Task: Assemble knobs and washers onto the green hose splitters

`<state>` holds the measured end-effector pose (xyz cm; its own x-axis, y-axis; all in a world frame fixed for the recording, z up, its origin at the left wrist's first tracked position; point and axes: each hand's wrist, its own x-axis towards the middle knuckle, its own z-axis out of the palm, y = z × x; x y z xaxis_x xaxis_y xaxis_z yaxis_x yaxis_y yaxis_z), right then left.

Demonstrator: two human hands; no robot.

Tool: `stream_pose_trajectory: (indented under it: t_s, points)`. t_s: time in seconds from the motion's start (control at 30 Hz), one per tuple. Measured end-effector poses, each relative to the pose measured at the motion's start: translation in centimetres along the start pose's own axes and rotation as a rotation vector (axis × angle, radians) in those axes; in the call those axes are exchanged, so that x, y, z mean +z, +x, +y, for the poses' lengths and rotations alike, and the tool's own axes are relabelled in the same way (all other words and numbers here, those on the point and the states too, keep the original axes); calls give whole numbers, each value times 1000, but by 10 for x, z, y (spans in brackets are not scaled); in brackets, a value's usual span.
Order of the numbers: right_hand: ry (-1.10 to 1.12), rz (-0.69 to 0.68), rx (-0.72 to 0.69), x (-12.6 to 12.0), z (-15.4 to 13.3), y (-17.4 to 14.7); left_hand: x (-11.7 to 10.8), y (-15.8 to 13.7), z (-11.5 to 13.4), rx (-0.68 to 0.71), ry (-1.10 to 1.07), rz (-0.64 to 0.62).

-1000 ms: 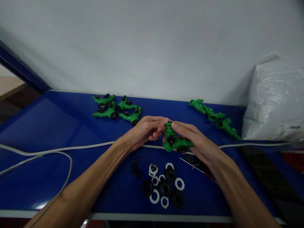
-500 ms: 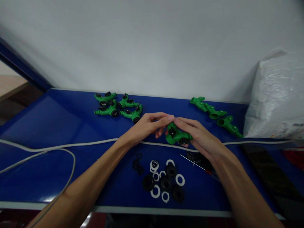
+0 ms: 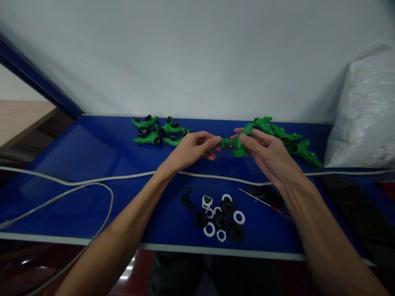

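A green Y-shaped hose splitter (image 3: 239,146) with a black valve knob (image 3: 230,146) is held up above the blue table. My right hand (image 3: 265,148) grips it, thumb in front and fingers behind. At the tip of its left branch, the thumb and forefinger of my left hand (image 3: 200,146) are pinched together. Below lie white rings (image 3: 239,217) and black collar-like rings (image 3: 236,232), with small black O-rings (image 3: 186,200) to their left. Several green splitters with black knobs (image 3: 148,137) sit at the back left. Green splitter bodies without visible knobs (image 3: 304,153) lie at the back right.
A white cable (image 3: 212,176) crosses the blue table (image 3: 74,156) and loops at the left. A thin screwdriver (image 3: 256,196) lies near dark small parts (image 3: 265,193). A plastic-wrapped package (image 3: 364,115) stands at the right against the pale wall (image 3: 197,61).
Both hands have lifted the splitter away from me and turned it, so its wide mouth faces down. My left fingers have shifted to its left branch. The view has tilted slightly.
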<state>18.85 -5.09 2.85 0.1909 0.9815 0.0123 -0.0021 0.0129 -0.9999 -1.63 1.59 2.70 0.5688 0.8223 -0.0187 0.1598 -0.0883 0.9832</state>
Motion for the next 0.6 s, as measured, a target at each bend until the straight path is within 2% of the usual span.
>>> stream_pose_trajectory:
  t_s: [0.1,0.2,0.27,0.47,0.6]
  points:
    - [56,57,37,0,-2,1,-9,-19,11,11,419,-106]
    - [113,36,95,-1,-5,-1,-12,-48,19,20,535,-321]
    - [109,-13,124,0,-7,-4,-11,-64,19,-6,595,-394]
    - [53,-141,134,4,-10,-8,-8,-75,8,-83,567,-414]
    - [-23,-150,128,6,-8,-8,-6,-75,4,-108,525,-356]
